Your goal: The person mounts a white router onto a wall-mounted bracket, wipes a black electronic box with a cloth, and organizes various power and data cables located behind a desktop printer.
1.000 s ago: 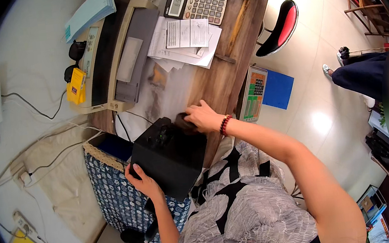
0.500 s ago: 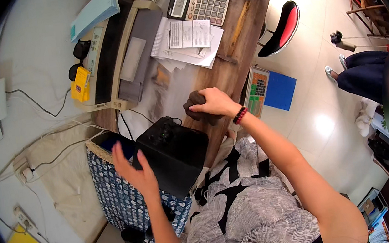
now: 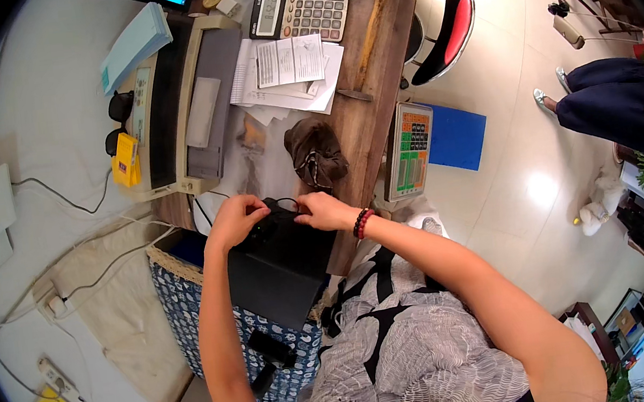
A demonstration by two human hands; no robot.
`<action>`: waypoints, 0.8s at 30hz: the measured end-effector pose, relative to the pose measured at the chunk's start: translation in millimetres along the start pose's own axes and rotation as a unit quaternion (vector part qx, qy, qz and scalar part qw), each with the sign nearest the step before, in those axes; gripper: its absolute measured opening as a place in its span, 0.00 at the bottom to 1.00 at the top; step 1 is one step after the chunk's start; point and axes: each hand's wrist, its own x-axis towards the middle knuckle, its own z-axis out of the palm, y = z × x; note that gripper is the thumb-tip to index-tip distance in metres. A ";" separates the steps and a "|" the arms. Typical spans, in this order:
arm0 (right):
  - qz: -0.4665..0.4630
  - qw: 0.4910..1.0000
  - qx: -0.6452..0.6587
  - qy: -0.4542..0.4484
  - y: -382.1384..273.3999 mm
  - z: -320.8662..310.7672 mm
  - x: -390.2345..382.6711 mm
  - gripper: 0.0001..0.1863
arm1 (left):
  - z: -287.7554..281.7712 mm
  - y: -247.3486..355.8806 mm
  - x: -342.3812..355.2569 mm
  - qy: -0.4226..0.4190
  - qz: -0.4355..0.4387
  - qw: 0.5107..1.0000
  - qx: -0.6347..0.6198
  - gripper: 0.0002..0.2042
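Both of my hands are bent over a black box-like case (image 3: 279, 281) at the table's near end. My left hand (image 3: 237, 220) is closed in a pinch at the left of a bundled black cable (image 3: 284, 203). From the other side, my right hand (image 3: 325, 212) pinches the same cable with thumb and forefinger. Exactly where the fingers grip is hard to make out against the black. Just beyond the right hand, a crumpled dark brown cloth pouch (image 3: 317, 154) lies on the wooden table (image 3: 364, 121).
A printer (image 3: 204, 107) stands at the left, with papers (image 3: 292, 73) and a calculator (image 3: 300, 9) beside it. A hammer (image 3: 369, 45) lies near the table's right edge. Below are a patterned fabric basket (image 3: 183, 304) and a scale (image 3: 409, 151). Another person (image 3: 612, 96) stands at far right.
The right hand has let go of the brown cloth pouch, now lying on the table, and come down to the cable. The open left hand has moved up and right and closed there.
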 end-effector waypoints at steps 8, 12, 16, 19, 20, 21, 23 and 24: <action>0.009 0.987 0.159 0.036 8.0 7.9 -5.6 0.10 | -7.2 4.5 -5.7 -0.034 -0.041 0.997 -0.047 0.11; 0.022 0.976 0.213 -0.028 6.5 2.2 -6.2 0.11 | -4.1 -0.6 -12.1 -0.044 -0.034 0.995 -0.081 0.10; 0.017 0.985 0.013 -0.172 29.8 -28.1 -10.0 0.14 | -4.0 -3.3 -18.6 -0.039 -0.024 0.994 -0.099 0.09; 0.019 0.979 -0.092 -0.180 30.1 -36.3 -11.8 0.14 | -3.7 -4.6 -27.1 -0.025 -0.018 0.995 -0.091 0.09; 0.001 0.981 -0.131 -0.146 28.1 -33.5 -13.4 0.13 | -2.9 -5.9 -30.5 -0.017 -0.010 0.996 -0.092 0.09; -0.018 0.979 -0.169 -0.111 25.8 -30.1 -14.6 0.12 | -1.9 -7.2 -33.7 -0.009 -0.001 0.996 -0.093 0.09; -0.005 0.984 -0.157 -0.079 23.9 -21.2 -15.8 0.11 | -0.8 -9.6 -38.0 0.003 0.008 0.996 -0.090 0.09; 0.012 0.987 -0.144 -0.068 25.4 -16.9 -17.7 0.11 | -0.5 -10.7 -39.8 0.007 0.010 0.996 -0.086 0.09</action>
